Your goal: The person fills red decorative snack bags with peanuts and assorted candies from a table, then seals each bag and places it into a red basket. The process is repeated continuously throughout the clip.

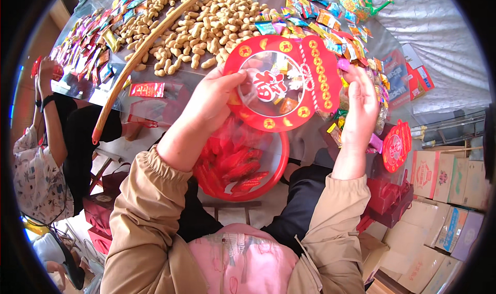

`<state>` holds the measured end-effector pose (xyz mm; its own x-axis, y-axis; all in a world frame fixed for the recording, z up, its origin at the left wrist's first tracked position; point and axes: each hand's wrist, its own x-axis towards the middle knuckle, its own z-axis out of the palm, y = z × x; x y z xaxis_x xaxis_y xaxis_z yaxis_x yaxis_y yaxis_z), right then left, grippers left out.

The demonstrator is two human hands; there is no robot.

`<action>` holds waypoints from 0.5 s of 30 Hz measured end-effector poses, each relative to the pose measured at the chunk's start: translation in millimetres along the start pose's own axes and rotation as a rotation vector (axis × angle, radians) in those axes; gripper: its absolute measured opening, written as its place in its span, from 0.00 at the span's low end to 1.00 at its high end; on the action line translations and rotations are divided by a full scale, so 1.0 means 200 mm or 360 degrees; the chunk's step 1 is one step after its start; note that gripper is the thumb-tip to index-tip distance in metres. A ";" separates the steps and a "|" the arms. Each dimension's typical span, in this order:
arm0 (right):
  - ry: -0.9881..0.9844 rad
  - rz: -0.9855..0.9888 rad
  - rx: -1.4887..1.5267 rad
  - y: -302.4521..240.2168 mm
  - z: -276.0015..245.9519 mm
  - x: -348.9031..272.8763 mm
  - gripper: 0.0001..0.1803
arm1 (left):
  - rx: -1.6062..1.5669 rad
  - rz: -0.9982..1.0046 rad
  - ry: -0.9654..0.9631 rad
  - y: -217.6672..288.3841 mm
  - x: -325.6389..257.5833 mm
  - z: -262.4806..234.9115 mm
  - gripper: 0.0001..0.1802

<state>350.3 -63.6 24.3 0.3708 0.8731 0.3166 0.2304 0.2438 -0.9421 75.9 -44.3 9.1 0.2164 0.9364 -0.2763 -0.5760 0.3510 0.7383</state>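
My left hand (216,90) pinches the left edge of a red, purse-shaped gift bag (258,116) between thumb and fingers. Gold coin shapes, a round clear window and a white cord pattern decorate it. Candies show through the window; I cannot tell whether they lie inside or behind it. Just beyond the bag's right edge is my right hand (360,100), fingers stretched out and nothing visible in it. Below the bag, a red basin (284,162) holds several red packets (235,162). A similar red bag (397,147) lies near the table's right edge.
A clear-covered table holds peanuts (217,23), wrapped candies (85,61) and more candies (330,20). A long wooden stick (135,59) crosses the left side. A co-worker's arm (54,123) is at far left. Cardboard boxes (423,232) stand at lower right.
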 end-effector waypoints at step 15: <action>-0.0832 0.0588 0.0425 0.11 -0.03 -0.04 0.15 | 0.0542 0.0229 0.0034 0.00 0.07 -0.11 0.10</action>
<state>357.8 -67.4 1.6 -0.1154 0.9914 -0.0620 -0.0817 -0.0717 -0.9941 62.0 -32.3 -8.4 0.1337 0.9772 -0.1652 -0.3034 0.1990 0.9319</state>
